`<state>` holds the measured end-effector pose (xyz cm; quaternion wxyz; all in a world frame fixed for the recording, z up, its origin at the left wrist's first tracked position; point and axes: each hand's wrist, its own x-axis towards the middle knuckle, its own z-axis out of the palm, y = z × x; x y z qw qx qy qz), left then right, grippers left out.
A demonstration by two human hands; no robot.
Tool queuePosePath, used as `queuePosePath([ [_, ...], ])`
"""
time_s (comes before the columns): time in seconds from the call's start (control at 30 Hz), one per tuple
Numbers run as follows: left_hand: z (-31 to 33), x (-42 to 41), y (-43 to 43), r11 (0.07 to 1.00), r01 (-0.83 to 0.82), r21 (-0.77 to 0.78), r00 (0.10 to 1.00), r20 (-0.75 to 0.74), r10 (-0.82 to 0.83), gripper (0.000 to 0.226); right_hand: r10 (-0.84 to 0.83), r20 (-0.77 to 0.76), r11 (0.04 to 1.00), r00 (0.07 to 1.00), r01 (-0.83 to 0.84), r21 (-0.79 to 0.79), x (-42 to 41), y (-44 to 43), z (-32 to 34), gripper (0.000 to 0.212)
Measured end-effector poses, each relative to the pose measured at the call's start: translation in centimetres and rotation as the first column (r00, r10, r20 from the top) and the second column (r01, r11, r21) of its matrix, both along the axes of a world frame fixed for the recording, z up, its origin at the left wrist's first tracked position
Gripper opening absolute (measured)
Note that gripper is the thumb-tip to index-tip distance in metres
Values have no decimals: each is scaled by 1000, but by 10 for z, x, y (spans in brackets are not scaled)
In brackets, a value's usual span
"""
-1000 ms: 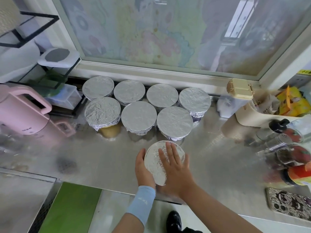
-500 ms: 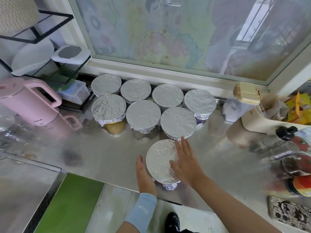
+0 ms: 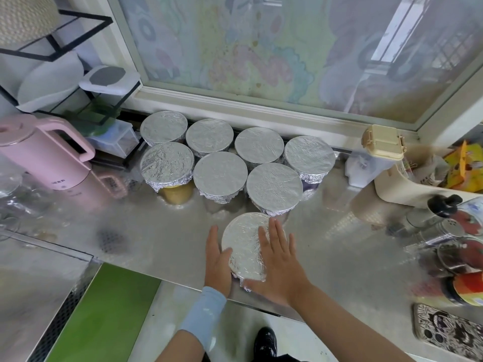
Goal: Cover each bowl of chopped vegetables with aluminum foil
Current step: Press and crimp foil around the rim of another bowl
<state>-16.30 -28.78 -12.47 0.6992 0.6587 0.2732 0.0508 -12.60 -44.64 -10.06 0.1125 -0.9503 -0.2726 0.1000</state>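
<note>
On the steel bench (image 3: 156,244), lower centre, the foil-covered bowl (image 3: 243,244) is sitting between the left hand (image 3: 218,259) and right hand (image 3: 279,262), both flat-fingered, pressing its rim.

A kitchen: steel counter (image 3: 162,244), pink kettle (image 3: 44,158), spice jars (image 3: 444,231).
</note>
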Motion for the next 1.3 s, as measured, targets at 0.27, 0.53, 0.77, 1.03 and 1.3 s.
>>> queuePosePath([
  [0.27, 12, 4, 34, 379, 631, 677, 713, -312, -628, 148, -6, 14, 996, 1000, 7, -91, -3, 6, -23, 123],
  [0.53, 2, 9, 25, 513, 590, 623, 768, -237, -595, 156, -23, 95, 997, 995, 30, -67, -2, 4, -27, 126],
  [0.77, -1, 3, 38, 519, 606, 603, 764, -259, -591, 150, 1, 29, 1000, 1000, -1, 15, 2, -13, -18, 134],
  [1.03, 28, 14, 19, 983, -15, -184, 997, -82, -1, 53, -452, -688, 249, 568, 821, 514, -6, -10, -4, 56],
  [1.3, 6, 28, 2, 948, -17, -319, 978, -202, -50, 51, -395, -847, 7, 356, 923, 384, -7, 25, -7, 40],
])
